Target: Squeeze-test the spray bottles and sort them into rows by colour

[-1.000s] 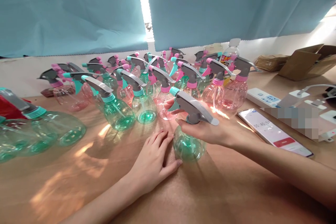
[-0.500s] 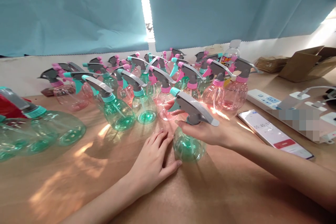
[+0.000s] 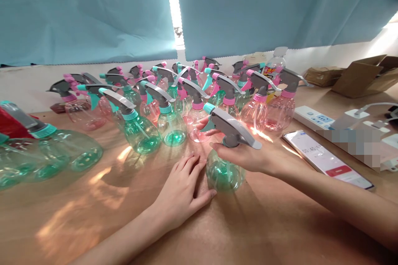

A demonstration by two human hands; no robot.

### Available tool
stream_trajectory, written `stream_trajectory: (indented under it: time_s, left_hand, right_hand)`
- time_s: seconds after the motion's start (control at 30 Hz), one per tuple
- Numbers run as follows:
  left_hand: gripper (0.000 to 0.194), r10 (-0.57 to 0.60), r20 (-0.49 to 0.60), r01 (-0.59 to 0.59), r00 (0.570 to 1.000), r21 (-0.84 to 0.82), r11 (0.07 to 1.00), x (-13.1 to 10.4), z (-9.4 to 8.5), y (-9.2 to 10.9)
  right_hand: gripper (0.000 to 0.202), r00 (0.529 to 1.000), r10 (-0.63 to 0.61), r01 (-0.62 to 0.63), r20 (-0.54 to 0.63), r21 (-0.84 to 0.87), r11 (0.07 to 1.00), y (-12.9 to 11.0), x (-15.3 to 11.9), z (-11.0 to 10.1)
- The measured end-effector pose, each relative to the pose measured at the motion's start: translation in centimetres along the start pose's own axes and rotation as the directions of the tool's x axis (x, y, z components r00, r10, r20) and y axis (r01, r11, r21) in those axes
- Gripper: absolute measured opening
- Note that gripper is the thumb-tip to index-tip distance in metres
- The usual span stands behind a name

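Observation:
A green spray bottle (image 3: 225, 174) with a grey and turquoise trigger head stands upright on the table in front of me. My right hand (image 3: 245, 155) is wrapped around its neck just under the head, thumb on the near side and fingers reaching past the far side. To the left of that bottle, my left hand (image 3: 183, 186) lies flat on the tabletop, open, fingers spread a little, its thumb tip close to the bottle's base. Beyond the hands stand a green spray bottle (image 3: 141, 134) and a pink spray bottle (image 3: 199, 122).
Several more pink and green spray bottles crowd the back of the table. Other green bottles (image 3: 74, 149) are at the left edge beside something red (image 3: 14, 122). On the right are a phone (image 3: 326, 157), a power strip (image 3: 317, 118) and a cardboard box (image 3: 357, 78).
Almost nothing differs. The whole view has shifted very slightly; both hands and the held spray bottle keep their places.

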State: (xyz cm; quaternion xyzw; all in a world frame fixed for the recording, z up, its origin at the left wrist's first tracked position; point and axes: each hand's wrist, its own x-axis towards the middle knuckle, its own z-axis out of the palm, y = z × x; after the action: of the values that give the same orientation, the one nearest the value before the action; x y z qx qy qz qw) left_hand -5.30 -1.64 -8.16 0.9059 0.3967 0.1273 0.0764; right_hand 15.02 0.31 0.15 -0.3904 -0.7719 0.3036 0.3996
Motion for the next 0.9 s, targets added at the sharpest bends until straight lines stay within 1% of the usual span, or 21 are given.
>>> stream_trajectory:
  time_s: [0.17, 0.33, 0.43, 0.57, 0.7, 0.9]
  left_hand:
    - [0.054, 0.003, -0.006, -0.003, 1.0, 0.004, 1.0, -0.1, 0.0, 0.0]
    - [0.055, 0.0, 0.008, 0.0, 1.0, 0.004, 1.0, 0.1, -0.1, 0.1]
    - [0.056, -0.001, 0.014, 0.001, 1.0, 0.011, 1.0, 0.1, -0.1, 0.1]
    - [0.055, 0.0, 0.02, -0.001, 1.0, 0.016, 1.0, 0.0, -0.1, 0.0]
    - [0.058, -0.008, 0.022, 0.008, 1.0, 0.024, 1.0, 0.0, -0.1, 0.0]
    - [0.056, -0.002, 0.011, 0.002, 1.0, 0.014, 1.0, 0.0, -0.1, 0.0]
  right_hand:
    - [0.028, 0.998, 0.019, -0.012, 0.057, -0.118, 0.993, -0.1, 0.1, -0.6]
    - [0.024, 0.998, -0.033, 0.039, 0.053, -0.118, 0.992, 0.3, -0.1, -0.7]
    - [0.018, 0.997, 0.009, 0.003, 0.072, -0.165, 0.986, 1.0, -0.6, -0.8]
    - [0.019, 0.996, 0.059, -0.045, 0.063, -0.207, 0.977, 1.7, -1.0, -0.9]
    - [0.026, 0.995, 0.092, -0.079, 0.044, -0.229, 0.97, 1.7, -0.9, -0.8]
    - [0.039, 0.995, 0.094, -0.088, 0.02, -0.216, 0.972, 0.2, -1.2, -1.2]
